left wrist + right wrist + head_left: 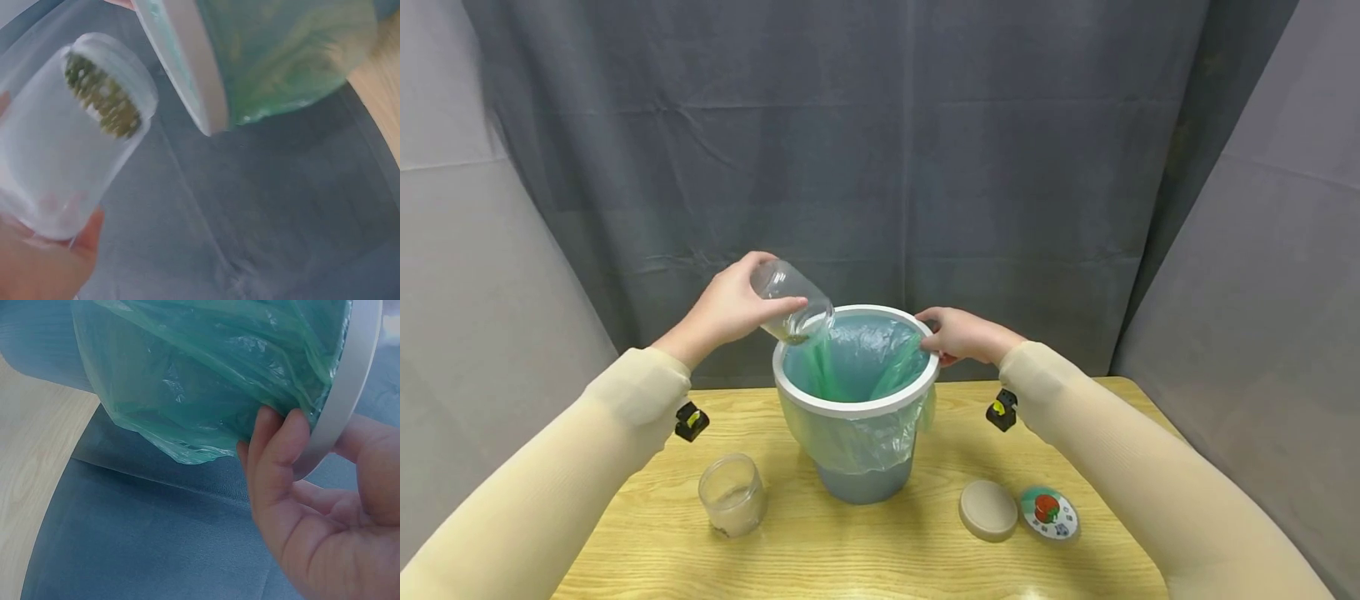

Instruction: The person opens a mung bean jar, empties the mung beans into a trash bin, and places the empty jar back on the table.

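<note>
My left hand grips a clear jar, tilted with its mouth low at the left rim of a bin. Small green-brown bits, blurred in the left wrist view, have gathered inside near the jar's mouth. The blue-grey trash bin stands upright, with a white rim and a thin green bag folded over its outside. At the bin's right side, my right hand holds the rim. In the right wrist view its fingers curl under the rim against the bag, thumb on the other side.
A second clear jar stands on the wooden table at front left. Front right lie a beige round lid and a round disc with a tomato picture. Grey curtains hang behind the table.
</note>
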Tool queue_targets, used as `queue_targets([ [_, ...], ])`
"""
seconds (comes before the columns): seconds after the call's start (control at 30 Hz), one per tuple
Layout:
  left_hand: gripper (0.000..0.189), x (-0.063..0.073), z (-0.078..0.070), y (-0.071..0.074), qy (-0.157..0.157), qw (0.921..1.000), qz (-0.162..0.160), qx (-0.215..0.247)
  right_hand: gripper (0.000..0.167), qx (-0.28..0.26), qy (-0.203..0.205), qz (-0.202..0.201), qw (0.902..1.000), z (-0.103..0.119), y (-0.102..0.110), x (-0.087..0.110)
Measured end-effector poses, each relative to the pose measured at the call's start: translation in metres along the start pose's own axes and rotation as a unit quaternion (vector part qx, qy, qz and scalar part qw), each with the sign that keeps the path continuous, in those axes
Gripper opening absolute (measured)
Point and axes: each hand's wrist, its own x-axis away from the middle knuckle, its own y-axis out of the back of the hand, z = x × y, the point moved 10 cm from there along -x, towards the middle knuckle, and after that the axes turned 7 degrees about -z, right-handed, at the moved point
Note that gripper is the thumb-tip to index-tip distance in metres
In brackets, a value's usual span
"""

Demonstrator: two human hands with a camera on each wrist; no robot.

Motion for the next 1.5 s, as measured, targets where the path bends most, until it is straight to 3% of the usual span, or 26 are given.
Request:
queue_targets([
  [0.1,0.081,-0.002,-0.006,0.011,0.001,0.9978,-0.053,0.039,0.061,-0.002,0.0,-0.001,1.0,0.001,0.001,0.0],
  [0.17,0.081,-0.002,-0.008,0.011,0.0,0.9967,-0.063,0.052,0.061,-0.001,0.001,-0.001,1.0,0.002,0.001,0.0],
  [0.23,0.081,-0.002,-0.008,0.003,-0.003,0.9983,-0.044,0.038,0.061,-0.003,0.0,-0.001,1.0,0.003,0.001,0.0],
  [0.3,0.081,0.0,-0.008,-0.012,-0.009,0.9999,0.0,0.009,0.061,-0.003,0.0,0.0,1.0,0.003,0.0,0.0],
  [0.4,0.081,0.004,-0.008,-0.033,-0.026,0.9969,0.064,-0.039,0.061,-0.006,0.001,0.002,1.0,0.003,-0.002,0.0],
  [0.5,0.08,0.008,-0.009,-0.043,-0.032,0.9937,0.093,-0.055,0.061,-0.008,0.002,0.001,1.0,0.003,-0.003,0.0],
  [0.67,0.082,0.007,-0.015,-0.035,-0.033,0.9944,0.088,-0.05,0.061,-0.01,0.001,0.002,0.9999,0.003,-0.004,0.002],
  [0.83,0.082,-0.001,-0.023,-0.008,-0.026,0.9996,0.01,-0.004,0.061,-0.012,-0.001,0.0,0.9999,0.003,-0.002,0.001],
  [0.9,0.08,-0.002,-0.024,-0.005,-0.024,0.9997,-0.007,0.005,0.061,-0.011,0.0,-0.002,0.9999,0.004,-0.001,0.001],
  [0.97,0.08,0.0,-0.024,-0.013,-0.029,0.9995,0.009,-0.009,0.061,-0.008,0.003,-0.002,1.0,0.005,-0.001,0.001],
  [1.13,0.081,0.008,-0.019,-0.047,-0.044,0.9928,0.095,-0.059,0.061,-0.005,0.007,0.0,1.0,0.004,-0.002,0.001],
  [1.23,0.082,0.009,-0.016,-0.052,-0.033,0.993,0.099,-0.054,0.061,-0.008,0.006,0.001,0.9999,0.004,-0.002,0.002],
  [1.5,0.085,0.006,-0.019,-0.046,-0.031,0.9934,0.098,-0.049,0.061,-0.014,0.001,-0.001,0.9999,0.001,-0.002,0.004],
])
